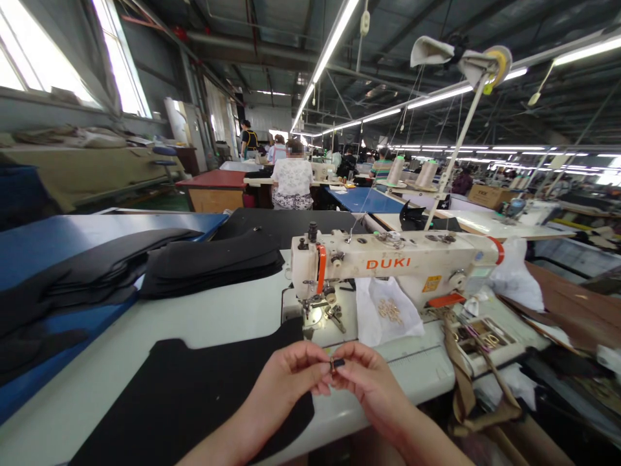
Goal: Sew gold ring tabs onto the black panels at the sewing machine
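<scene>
1. The left hand [297, 372] and the right hand [365, 374] are brought close together over the front part of the white sewing table [233, 317], before the sewing machine [398, 262].
2. Between them is a small black piece [338, 364], which has a gold-coloured metal part on it. It is located just beside the right edge of the large black panel [194, 395].
3. The fingers of the left hand are closed, and the thumb and the forefinger pinch the piece at its left end, where the metal part is.
4. The fingers of the right hand are closed also; they grip the piece from the other side. The exact shape of the piece is too small to tell.
5. The large black panel lies flat on the table, and the left forearm passes above it.
6. Behind the hands, to the right of the needle area, a white sheet [369, 323] carries a small pile of gold-coloured metal parts [389, 311].
7. Farther to the right there is a tray [507, 355] with compartments, in which small tools are lying. A brown strap [453, 346] hangs over the tray's left side and goes down below the table edge.
8. To the left of the machine, a stack of black pieces [213, 262] rests near the far side of the table.
9. In the background, a person in a white patterned top [292, 176] sits with the back turned.
</scene>
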A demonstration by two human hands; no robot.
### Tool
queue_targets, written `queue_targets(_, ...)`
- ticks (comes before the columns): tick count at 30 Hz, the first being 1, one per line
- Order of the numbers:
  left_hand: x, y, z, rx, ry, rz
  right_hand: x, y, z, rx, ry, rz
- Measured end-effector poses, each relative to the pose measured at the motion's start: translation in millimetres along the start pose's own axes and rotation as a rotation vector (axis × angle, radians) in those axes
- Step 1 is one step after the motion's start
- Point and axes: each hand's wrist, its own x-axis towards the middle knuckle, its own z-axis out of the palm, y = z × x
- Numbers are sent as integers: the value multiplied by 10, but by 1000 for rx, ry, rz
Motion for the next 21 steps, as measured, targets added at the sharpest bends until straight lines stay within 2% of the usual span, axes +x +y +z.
queue_targets(3, -22, 1, -16, 11, 54, 13, -25, -28, 14, -166, 26, -75)
queue_targets(6, -59, 8, -19, 19, 78, 20, -46, -62, 39, -229, -25, -97)
queue_targets(10, -113, 7, -36, 8, 85, 18, -12, -16, 70, -219, -63, -91)
queue_targets(15, -169, -7, -89, -156, 106, -101, 42, 74, 102, -143, 25, -58)
queue_targets(21, -151, -27, -63, -167, 87, -109, 30, 72, 184, -140, 49, -61)
